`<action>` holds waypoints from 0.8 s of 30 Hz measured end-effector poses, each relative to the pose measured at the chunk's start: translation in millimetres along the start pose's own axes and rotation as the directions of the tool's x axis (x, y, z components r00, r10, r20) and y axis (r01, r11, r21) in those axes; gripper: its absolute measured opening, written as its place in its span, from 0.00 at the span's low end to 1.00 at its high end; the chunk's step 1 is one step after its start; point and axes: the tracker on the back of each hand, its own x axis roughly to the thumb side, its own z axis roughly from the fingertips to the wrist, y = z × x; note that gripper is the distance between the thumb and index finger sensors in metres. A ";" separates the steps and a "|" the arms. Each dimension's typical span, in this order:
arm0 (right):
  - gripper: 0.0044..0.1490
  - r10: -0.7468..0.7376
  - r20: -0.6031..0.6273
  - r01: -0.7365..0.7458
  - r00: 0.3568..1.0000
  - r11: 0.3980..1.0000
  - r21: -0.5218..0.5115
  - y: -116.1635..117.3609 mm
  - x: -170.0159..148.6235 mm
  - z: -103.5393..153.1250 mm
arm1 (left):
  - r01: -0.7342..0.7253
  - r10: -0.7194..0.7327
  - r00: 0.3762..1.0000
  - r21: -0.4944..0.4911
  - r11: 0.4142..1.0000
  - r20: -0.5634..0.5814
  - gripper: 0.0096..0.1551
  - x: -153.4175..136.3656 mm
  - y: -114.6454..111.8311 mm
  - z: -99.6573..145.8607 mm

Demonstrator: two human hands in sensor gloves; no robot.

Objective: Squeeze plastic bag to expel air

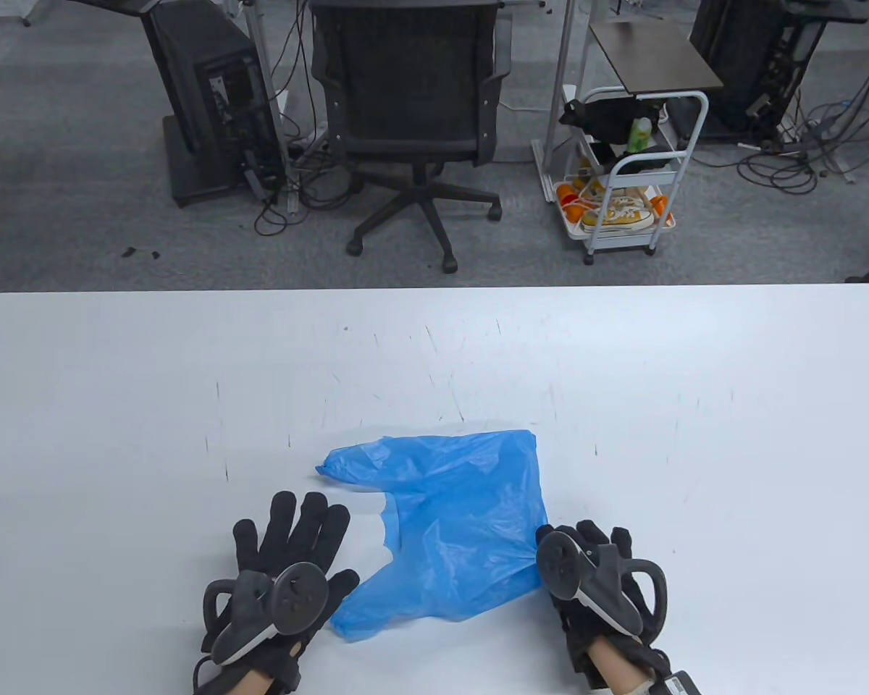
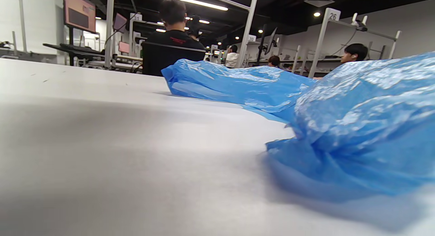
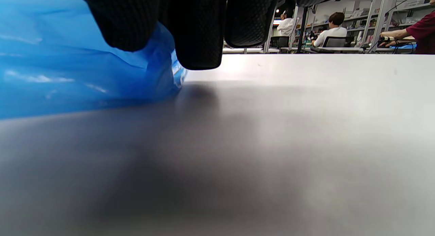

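Note:
A crumpled blue plastic bag lies on the white table near the front edge, still puffed with some air. My left hand lies flat, fingers spread, just left of the bag, with the thumb close to the bag's near corner. It holds nothing. My right hand sits at the bag's right edge, fingers bent down. In the right wrist view its fingertips hang just above the table beside the bag and grip nothing. The left wrist view shows the bag but no fingers.
Beyond the table's far edge stand a black office chair, a computer stand and a white cart holding shoes and small items. The table carries only the bag and light scratch marks.

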 end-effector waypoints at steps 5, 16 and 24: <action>0.31 0.025 0.004 -0.025 1.000 0.998 0.052 6.5 1.5 -3.7 | -0.023 0.023 0.997 0.002 1.000 0.069 0.47 21.4 2.2 -1.2; 0.31 0.032 0.057 -0.035 0.998 0.997 0.061 4.9 11.4 -1.5 | 0.121 -0.088 0.938 -0.079 0.990 0.335 0.47 119.5 3.6 -37.2; 0.31 -0.044 0.089 0.037 0.995 0.996 0.083 6.3 12.8 0.2 | 0.312 -0.232 0.889 -0.151 0.938 0.395 0.49 155.7 -35.0 -56.7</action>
